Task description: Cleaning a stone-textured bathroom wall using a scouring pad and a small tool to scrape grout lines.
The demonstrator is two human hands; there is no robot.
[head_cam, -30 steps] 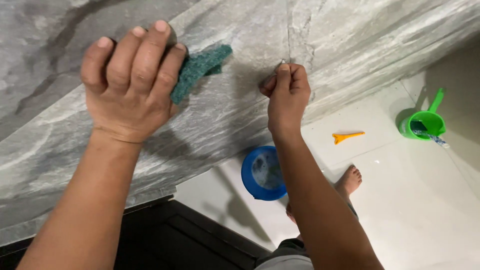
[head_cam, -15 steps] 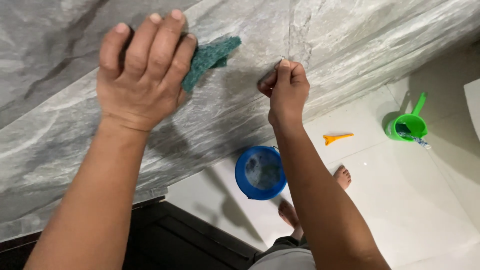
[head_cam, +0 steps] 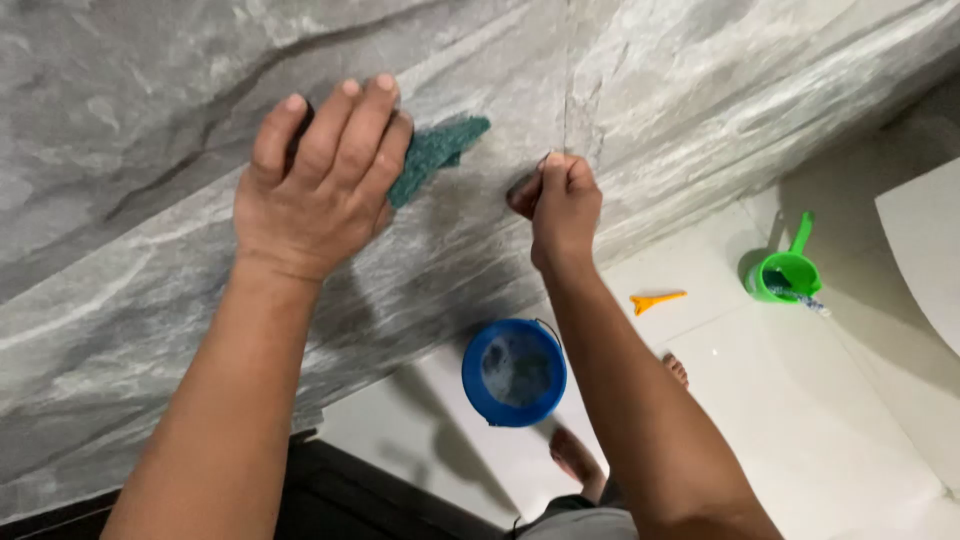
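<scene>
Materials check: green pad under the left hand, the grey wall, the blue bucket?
Green pad: looks like coarse fibrous scouring material, matte, fuzzy edge. Grey wall: stone-look tile or marble, veined, a thin vertical joint showing. Blue bucket: probably plastic, smooth uniform colour, sudsy water inside.

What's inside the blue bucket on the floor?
The blue bucket holds pale, cloudy, foamy-looking liquid. Nothing solid shows at the surface; whatever lies beneath it cannot be seen, and the right forearm covers part of the rim.
</scene>
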